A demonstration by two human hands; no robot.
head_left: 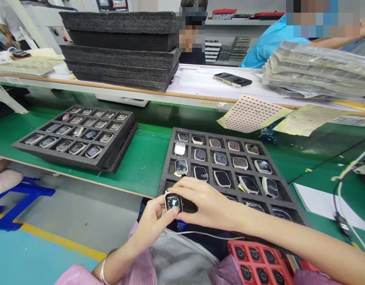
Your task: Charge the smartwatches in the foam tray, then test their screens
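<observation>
A smartwatch case with a lit screen is held between my hands, near the front left corner of a black foam tray. My left hand grips it from the left, its thumb on the lower part of the screen. From the right, my right hand pinches it, fingers along the top and thumb at the lower edge. Several more watch cases, such as a dark one, sit in the tray's compartments. My right hand and forearm hide part of the front rows. A white cable runs below my hands.
Another foam tray of watches lies left on the green bench. A red tray holds round black pieces near my lap. Foam trays, a phone and plastic trays occupy the shelf. Two people are beyond it.
</observation>
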